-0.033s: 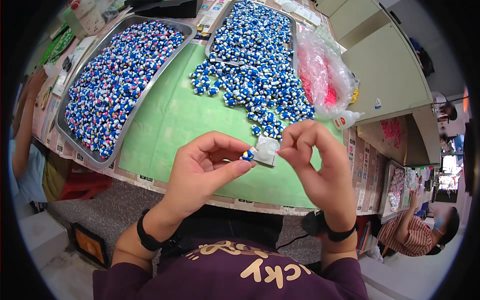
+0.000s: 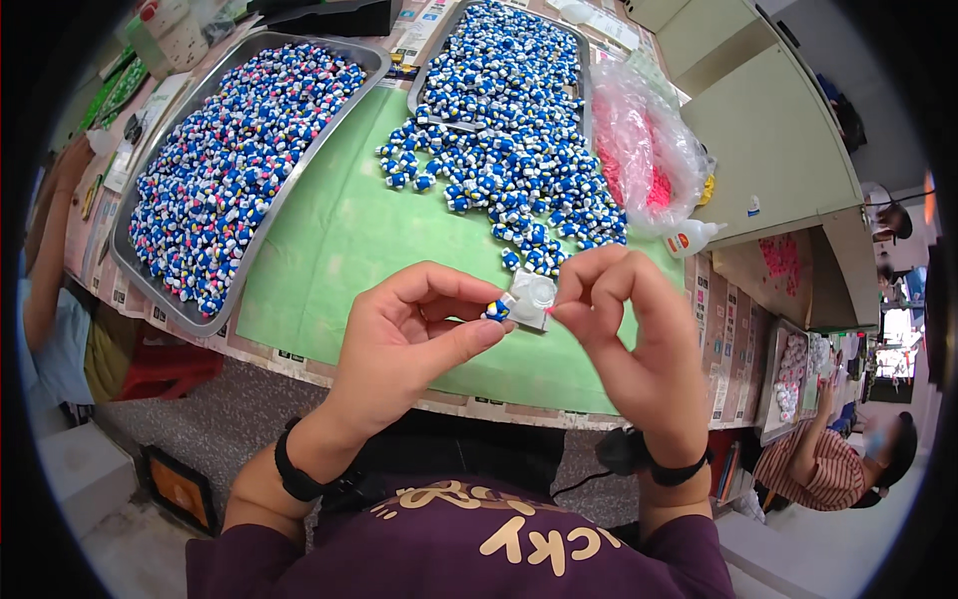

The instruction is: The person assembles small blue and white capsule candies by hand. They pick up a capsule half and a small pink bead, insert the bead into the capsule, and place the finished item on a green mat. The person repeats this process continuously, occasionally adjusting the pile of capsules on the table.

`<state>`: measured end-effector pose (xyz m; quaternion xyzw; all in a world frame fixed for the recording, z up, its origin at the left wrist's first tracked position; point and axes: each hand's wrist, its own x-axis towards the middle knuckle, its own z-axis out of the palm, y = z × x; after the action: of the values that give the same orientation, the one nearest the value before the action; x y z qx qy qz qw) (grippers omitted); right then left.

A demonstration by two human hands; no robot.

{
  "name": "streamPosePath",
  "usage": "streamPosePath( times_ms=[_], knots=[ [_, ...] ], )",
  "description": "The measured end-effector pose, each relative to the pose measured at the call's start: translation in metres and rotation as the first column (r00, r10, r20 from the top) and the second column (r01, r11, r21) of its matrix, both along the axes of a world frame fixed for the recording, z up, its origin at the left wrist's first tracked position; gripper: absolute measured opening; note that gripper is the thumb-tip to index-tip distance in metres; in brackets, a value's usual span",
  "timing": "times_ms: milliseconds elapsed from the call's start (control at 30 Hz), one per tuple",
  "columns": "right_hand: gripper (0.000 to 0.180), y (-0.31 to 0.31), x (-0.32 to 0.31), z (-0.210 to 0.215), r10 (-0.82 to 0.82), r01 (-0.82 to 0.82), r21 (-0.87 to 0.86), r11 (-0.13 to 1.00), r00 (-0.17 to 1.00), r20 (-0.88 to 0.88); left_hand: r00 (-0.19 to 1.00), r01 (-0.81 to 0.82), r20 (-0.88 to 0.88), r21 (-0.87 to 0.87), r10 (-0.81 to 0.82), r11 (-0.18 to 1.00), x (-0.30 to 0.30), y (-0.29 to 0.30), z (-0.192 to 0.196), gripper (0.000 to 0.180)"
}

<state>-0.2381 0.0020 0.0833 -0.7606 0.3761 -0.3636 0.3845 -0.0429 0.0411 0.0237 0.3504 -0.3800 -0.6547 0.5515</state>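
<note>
Between thumb and forefinger, my left hand point(image 2: 394, 334) pinches a small blue-and-white figurine point(image 2: 498, 308) with a touch of yellow. My right hand point(image 2: 639, 344) is closed in a pinch on a tiny pink piece point(image 2: 549, 310), a short way right of the figurine and apart from it. Beneath and just beyond the fingertips lies a small square white dish point(image 2: 536, 290) holding a round patch of clear or whitish stuff. A loose pile of similar blue-and-white figurines point(image 2: 534, 190) spreads over the green mat point(image 2: 329, 270) beyond my hands.
Figurines fill a metal tray point(image 2: 261, 225) at the left, many showing pink bits, and another tray point(image 2: 589, 90) at the back. On the right are a plastic bag of pink pieces point(image 2: 649, 150), a white squeeze bottle point(image 2: 692, 238) and a pale cabinet point(image 2: 768, 140). Other people sit at both sides.
My right hand has shifted very slightly toward me, with the pink piece still in its pinch. My left hand and the figurine stay almost in place.
</note>
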Motion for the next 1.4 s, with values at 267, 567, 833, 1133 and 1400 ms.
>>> streamPosePath(
  times_ms=[267, 567, 833, 1133, 1400],
  knots=[
    [0.028, 0.014, 0.005, -0.005, 0.016, -0.03, -0.151, 0.988, 0.996, -0.093, 0.994, -0.049, 0.085, -0.18, 0.065, 0.983, -0.01, 0.004, 0.004, 0.023],
    [0.026, 0.024, 0.007, -0.02, -0.102, 0.103, -0.02, 0.994, 0.994, 0.046, 0.878, -0.019, 0.4, -0.519, 0.263, 0.854, -0.011, 0.005, 0.003, 0.024],
    [0.024, -0.002, -0.066, -0.031, -0.329, 0.33, 0.014, 0.944, 0.943, -0.05, 0.583, -0.161, 0.539, -0.657, 0.608, 0.737, 0.087, -0.01, -0.004, 0.018],
    [0.012, -0.022, -0.085, -0.073, -0.301, 0.332, 0.112, 0.937, 0.927, -0.225, -0.007, -0.285, 0.672, -0.711, 0.741, 0.642, 0.129, -0.033, 0.022, 0.028],
    [0.013, -0.027, -0.067, -0.077, -0.277, 0.316, 0.079, 0.946, 0.908, -0.313, 0.31, 0.53, 0.886, -0.461, 0.344, 0.711, 0.0, -0.065, -0.01, 0.023]
  ],
)
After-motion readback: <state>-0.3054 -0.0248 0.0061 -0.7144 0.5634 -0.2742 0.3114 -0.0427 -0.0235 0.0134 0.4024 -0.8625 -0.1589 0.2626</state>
